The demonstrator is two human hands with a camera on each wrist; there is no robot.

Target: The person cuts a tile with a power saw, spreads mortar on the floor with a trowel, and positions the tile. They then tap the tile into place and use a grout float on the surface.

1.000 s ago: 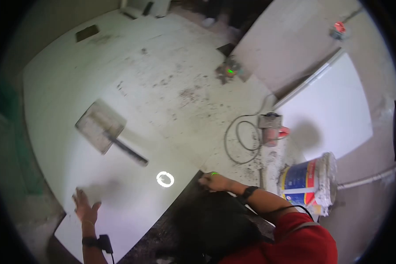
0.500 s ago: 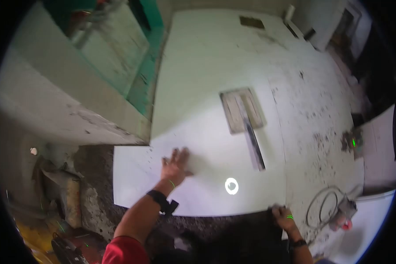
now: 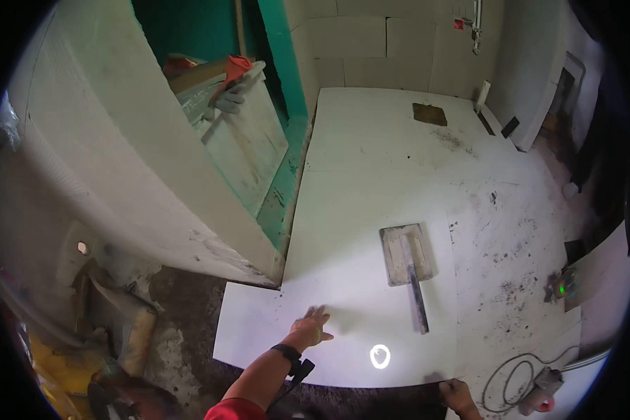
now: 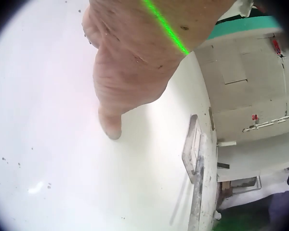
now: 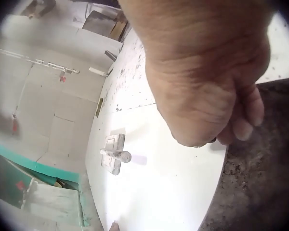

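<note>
Large white tiles cover the floor, the nearest one [image 3: 259, 332] ending at a dark strip of ground. My left hand [image 3: 309, 330] rests on this tile with its fingers spread; the left wrist view shows the hand [image 4: 135, 62] palm down, thumb against the white surface. At the tile's front right edge is my right hand [image 3: 458, 397]. The right wrist view shows that hand [image 5: 202, 91] with its fingers curled at the edge, over the dark ground; its thumb is hidden. A flat rectangular tool [image 3: 395, 262] with a long handle lies on the tiles ahead, between the hands.
A wall end [image 3: 248, 269] borders the tile at left. Rough dark ground [image 3: 189, 308] and a yellow bag [image 3: 63, 364] are further left. At right lie a corded power tool [image 3: 542, 392] and a small device with a green light [image 3: 563, 285]. Crumbs speckle the right-hand tiles.
The head view has swung left and up, bringing the far wall and the green-edged recess into view. Both hands have kept about the same places on the tile.
</note>
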